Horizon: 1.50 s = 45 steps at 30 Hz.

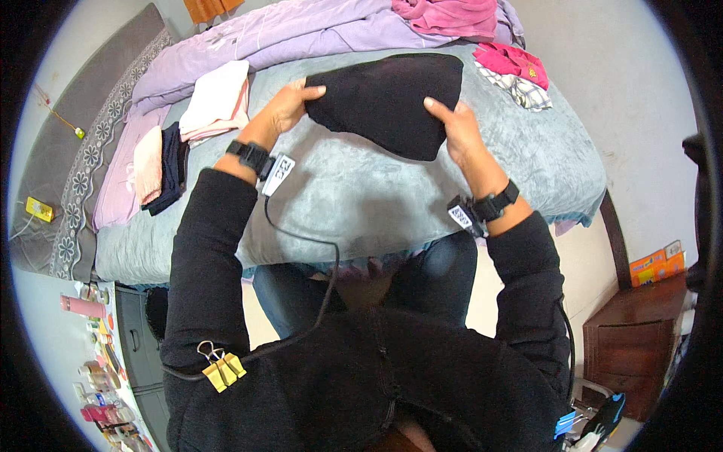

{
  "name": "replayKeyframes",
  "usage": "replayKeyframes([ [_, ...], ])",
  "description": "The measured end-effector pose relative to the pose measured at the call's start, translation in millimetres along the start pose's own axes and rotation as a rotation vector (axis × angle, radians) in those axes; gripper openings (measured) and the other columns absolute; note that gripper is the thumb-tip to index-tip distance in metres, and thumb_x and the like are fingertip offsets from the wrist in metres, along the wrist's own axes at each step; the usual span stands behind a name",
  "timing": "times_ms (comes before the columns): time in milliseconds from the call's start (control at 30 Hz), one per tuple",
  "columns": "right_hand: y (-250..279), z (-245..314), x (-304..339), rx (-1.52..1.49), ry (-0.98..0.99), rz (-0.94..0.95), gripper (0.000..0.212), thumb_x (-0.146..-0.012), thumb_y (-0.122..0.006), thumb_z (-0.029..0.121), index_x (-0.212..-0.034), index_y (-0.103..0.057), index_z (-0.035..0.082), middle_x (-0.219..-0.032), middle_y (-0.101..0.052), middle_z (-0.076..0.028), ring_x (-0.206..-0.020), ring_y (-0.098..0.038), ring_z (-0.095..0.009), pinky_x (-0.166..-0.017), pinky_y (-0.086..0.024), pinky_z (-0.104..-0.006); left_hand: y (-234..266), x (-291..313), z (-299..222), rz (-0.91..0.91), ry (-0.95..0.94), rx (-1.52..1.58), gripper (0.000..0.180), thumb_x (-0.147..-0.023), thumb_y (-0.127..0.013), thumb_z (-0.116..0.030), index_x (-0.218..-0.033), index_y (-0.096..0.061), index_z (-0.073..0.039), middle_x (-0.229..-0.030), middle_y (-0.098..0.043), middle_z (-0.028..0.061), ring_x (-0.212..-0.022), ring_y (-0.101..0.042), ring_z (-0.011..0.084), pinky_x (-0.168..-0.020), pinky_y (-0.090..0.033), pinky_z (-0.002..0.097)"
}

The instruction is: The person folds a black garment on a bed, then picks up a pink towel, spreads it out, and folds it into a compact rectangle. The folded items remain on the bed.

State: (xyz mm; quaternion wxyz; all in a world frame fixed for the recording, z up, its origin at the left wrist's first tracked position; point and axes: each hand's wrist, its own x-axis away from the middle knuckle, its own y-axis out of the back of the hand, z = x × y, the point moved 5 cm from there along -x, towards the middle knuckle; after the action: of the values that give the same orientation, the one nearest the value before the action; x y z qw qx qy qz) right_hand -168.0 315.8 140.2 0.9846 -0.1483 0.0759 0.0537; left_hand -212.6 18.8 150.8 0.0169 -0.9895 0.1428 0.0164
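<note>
Stretched between my hands is a folded piece of black clothing (384, 102), held over the bed; its exact kind I cannot make out. My left hand (290, 105) grips its left end, the thumb on top and the fingers underneath. At the right end my right hand (459, 129) pinches the cloth the same way, thumb uppermost. The grey-blue bedspread (339, 203) lies below, with a shadow under the cloth. A black strap with a small device sits on each wrist, and a cable runs from the left one.
Folded white clothing (217, 99), a peach garment (148, 162) and a dark navy one (172, 167) lie on the bed's left. At the far right are a pink garment (514, 63) and a checked one (523, 89). A lilac quilt (301, 45) covers the back.
</note>
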Motion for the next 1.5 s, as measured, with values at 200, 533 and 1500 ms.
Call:
replayKeyframes([
  [200,11.5,-115.2,103.2,0.197,-0.507,-0.068,0.038,-0.084,-0.067,0.032,-0.101,-0.062,-0.001,-0.086,-0.064,-0.005,-0.069,-0.056,-0.012,-0.060,-0.046,-0.0277,-11.9,121.1,111.0,-0.096,0.299,-0.138,0.042,-0.079,-0.069,-0.017,-0.113,-0.056,0.004,-0.104,-0.064,0.0079,-0.094,-0.060,0.0161,-0.087,-0.045,0.0284],
  [533,20.6,-117.1,100.7,0.108,-0.483,-0.032,0.027,-0.086,-0.065,0.030,-0.083,-0.057,0.004,-0.063,-0.056,-0.001,-0.046,-0.051,-0.010,-0.038,-0.036,-0.0239,2.2,111.0,114.2,-0.371,0.232,-0.640,0.067,-0.075,-0.073,-0.025,-0.126,-0.042,0.005,-0.107,-0.061,0.0200,-0.098,-0.060,0.0273,-0.085,-0.047,0.0345],
  [1500,-3.8,-130.9,130.3,1.422,0.270,0.215,0.080,-0.083,-0.060,0.042,-0.135,-0.026,-0.009,-0.142,-0.024,-0.028,-0.133,-0.023,-0.041,-0.109,-0.017,-0.0513,-33.9,89.6,147.7,-0.165,0.134,-1.536,0.075,-0.089,-0.030,-0.064,-0.145,-0.024,-0.015,-0.151,-0.018,0.0104,-0.140,-0.015,0.0259,-0.110,-0.006,0.0546],
])
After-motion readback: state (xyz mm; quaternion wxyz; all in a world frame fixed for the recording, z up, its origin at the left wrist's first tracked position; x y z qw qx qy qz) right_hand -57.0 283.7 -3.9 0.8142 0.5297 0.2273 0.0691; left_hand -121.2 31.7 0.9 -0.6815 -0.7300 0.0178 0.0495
